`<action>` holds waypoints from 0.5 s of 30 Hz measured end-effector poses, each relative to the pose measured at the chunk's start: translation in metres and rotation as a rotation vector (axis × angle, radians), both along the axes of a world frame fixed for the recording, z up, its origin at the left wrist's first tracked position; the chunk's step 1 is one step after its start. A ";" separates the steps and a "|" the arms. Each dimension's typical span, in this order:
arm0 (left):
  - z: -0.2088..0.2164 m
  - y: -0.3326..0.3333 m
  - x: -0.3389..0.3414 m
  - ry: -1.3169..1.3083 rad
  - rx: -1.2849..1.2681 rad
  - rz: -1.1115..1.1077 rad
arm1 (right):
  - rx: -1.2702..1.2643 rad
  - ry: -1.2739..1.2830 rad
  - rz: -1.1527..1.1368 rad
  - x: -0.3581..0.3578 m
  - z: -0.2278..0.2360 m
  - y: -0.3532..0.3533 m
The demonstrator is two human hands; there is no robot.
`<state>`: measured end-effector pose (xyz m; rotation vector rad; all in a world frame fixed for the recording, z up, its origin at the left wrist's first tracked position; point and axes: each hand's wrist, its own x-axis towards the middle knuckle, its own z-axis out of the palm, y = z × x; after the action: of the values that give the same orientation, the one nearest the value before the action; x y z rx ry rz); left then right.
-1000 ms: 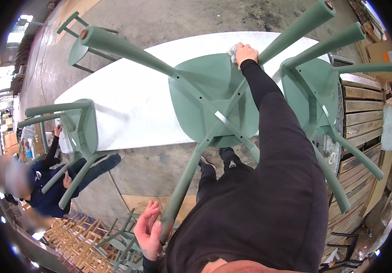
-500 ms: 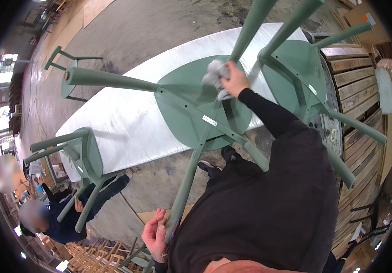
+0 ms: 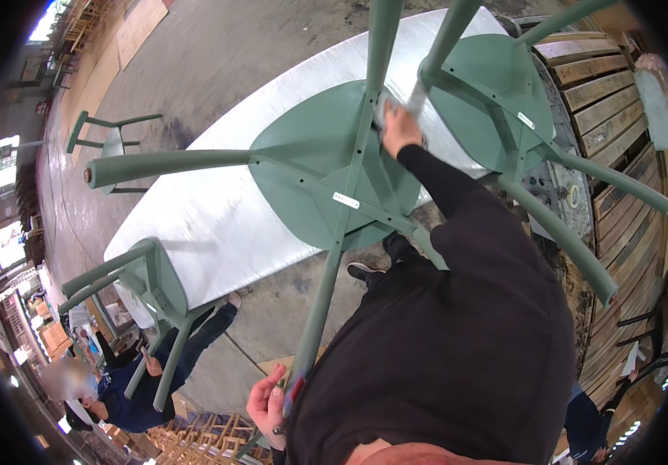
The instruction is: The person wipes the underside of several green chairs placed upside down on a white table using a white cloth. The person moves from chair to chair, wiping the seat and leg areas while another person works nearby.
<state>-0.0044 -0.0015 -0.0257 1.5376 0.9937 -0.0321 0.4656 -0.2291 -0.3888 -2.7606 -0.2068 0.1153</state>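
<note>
A green chair [image 3: 314, 128] lies upside down on the wrapped white tabletop, legs pointing up. My right hand [image 3: 402, 130] is closed on a grey-white cloth [image 3: 384, 110], pressed against the chair near the base of its far leg; motion blurs the cloth. Beside the top end of the near leg [image 3: 320, 310], my left hand [image 3: 266, 403] has its fingers curled. Something small and dark shows between thumb and fingers, too small to name. A pale label sits on the crossed braces.
Another upturned green chair [image 3: 477, 101] stands close on the right, and a smaller one [image 3: 165, 279] at the table's left end. A co-worker [image 3: 136, 395] stands beside it. Stacked wooden slats [image 3: 613, 132] lie at the right. A further green chair [image 3: 109, 147] is on the floor.
My right hand has moved slightly away with the cloth, now at the far leg's base. The view has shifted a little; my left hand stays by the near leg.
</note>
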 end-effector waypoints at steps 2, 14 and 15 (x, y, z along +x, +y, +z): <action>0.006 -0.016 0.015 0.005 -0.018 0.095 | -0.025 0.077 0.183 -0.045 0.000 0.002; 0.009 -0.008 0.014 0.024 -0.039 0.044 | 0.085 0.004 -0.211 0.051 0.010 -0.014; 0.006 -0.017 0.013 0.029 0.010 0.058 | 0.020 -0.037 -0.011 0.019 0.003 0.002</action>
<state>0.0090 -0.0183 -0.0194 1.5201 1.0616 -0.0088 0.4842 -0.2274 -0.3856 -2.7454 -0.2018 0.0595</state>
